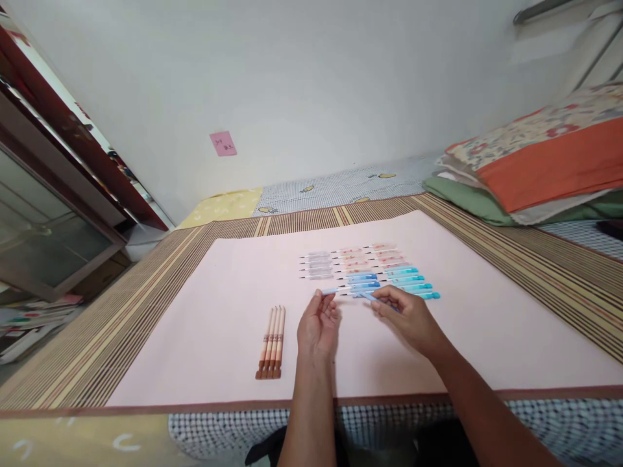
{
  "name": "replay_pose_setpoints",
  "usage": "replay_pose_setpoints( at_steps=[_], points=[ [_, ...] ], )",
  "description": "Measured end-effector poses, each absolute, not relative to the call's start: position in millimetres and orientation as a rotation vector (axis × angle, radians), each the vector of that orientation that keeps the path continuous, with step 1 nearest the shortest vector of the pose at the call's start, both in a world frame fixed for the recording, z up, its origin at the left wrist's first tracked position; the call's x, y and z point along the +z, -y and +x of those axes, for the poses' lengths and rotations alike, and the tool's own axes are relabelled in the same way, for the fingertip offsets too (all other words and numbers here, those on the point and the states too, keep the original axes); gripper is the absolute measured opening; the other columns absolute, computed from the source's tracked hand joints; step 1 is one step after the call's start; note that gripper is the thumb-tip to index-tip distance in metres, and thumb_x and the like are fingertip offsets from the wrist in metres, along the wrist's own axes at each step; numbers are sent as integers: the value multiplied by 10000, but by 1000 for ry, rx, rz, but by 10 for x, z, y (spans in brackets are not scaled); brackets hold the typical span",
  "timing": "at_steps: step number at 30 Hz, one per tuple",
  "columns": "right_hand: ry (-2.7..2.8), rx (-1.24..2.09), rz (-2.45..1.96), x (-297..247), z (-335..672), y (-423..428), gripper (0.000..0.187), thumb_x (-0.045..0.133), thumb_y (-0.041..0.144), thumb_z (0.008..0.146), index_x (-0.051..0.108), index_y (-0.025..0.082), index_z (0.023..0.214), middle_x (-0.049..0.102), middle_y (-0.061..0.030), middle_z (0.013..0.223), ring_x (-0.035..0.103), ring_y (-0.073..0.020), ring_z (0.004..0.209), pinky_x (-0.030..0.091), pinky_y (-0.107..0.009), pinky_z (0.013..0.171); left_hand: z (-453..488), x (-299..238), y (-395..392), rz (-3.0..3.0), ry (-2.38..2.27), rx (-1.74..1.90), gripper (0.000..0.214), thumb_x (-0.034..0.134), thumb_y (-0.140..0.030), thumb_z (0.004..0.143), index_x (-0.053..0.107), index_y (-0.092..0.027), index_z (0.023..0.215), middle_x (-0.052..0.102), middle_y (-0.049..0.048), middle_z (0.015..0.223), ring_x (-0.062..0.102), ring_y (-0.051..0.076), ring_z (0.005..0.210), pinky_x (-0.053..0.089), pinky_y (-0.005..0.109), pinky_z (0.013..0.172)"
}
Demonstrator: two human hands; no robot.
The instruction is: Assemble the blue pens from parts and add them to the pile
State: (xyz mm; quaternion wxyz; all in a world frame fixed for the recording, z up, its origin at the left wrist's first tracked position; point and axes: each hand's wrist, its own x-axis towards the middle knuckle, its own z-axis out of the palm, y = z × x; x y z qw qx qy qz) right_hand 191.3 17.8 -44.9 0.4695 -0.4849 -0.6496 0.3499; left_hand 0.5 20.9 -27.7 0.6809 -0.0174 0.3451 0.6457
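My left hand (318,321) pinches a slim pale blue piece (329,291), which looks like a pen cap, between thumb and fingers. My right hand (409,314) is closed around a blue pen (368,297), its front end pointing left toward the left hand. A small gap separates the two pieces. Just beyond the hands, pens lie in neat groups, tips to the left: grey pens (318,266), pink-patterned pens (351,259), blue pens (363,277) and turquoise pens (406,279). To the left of my left hand, several beige-and-brown pens (272,344) lie side by side.
A pale pink sheet (204,324) lies under the pens, on a striped mat (160,285). Folded bedding (545,162) is piled at the right rear. Behind stands a white wall (311,84) with a pink note (223,143). A glass-fronted cabinet (43,214) is at the left.
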Motion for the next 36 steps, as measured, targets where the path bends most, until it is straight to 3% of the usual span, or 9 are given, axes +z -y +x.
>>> replay_pose_setpoints(
  at_steps=[5, 11, 20, 26, 36],
  points=[
    [1398, 744, -1173, -417, 1888, -187, 247, 749, 431, 772, 736, 212, 887, 724, -43, 897, 665, -222, 855, 537, -350, 768, 19, -317, -209, 24, -817, 1481, 157, 617, -145, 954, 663, -85, 816, 701, 76, 672, 599, 83, 499, 498, 163, 472],
    [1410, 707, -1180, -361, 1850, -136, 223, 751, 403, 770, 745, 206, 875, 728, -43, 863, 658, -198, 763, 543, -304, 658, 28, -338, -205, 95, -835, 1503, 170, 624, -153, 950, 658, -95, 794, 697, 69, 656, 598, 79, 493, 493, 154, 462],
    [1436, 663, -1179, -352, 1839, -120, 211, 742, 396, 791, 746, 207, 884, 724, -46, 859, 655, -195, 758, 533, -282, 627, 23, -352, -214, 186, -885, 1530, 160, 659, -163, 925, 658, -97, 779, 697, 71, 648, 599, 78, 492, 485, 147, 466],
    [1469, 671, -1161, -287, 1820, -86, 189, 734, 390, 794, 737, 217, 870, 714, -45, 844, 656, -206, 776, 552, -297, 662, 25, -364, -216, 221, -914, 1539, 181, 770, -220, 834, 642, -122, 754, 699, 55, 644, 591, 75, 494, 478, 146, 471],
    [1630, 568, -1139, -319, 1751, -75, 122, 674, 333, 859, 719, 231, 910, 713, -43, 894, 667, -213, 840, 542, -309, 705, 56, -418, -207, 451, -1004, 1522, 435, 919, -422, 599, 602, -139, 693, 692, 40, 632, 583, 73, 510, 423, 153, 472]
  ],
)
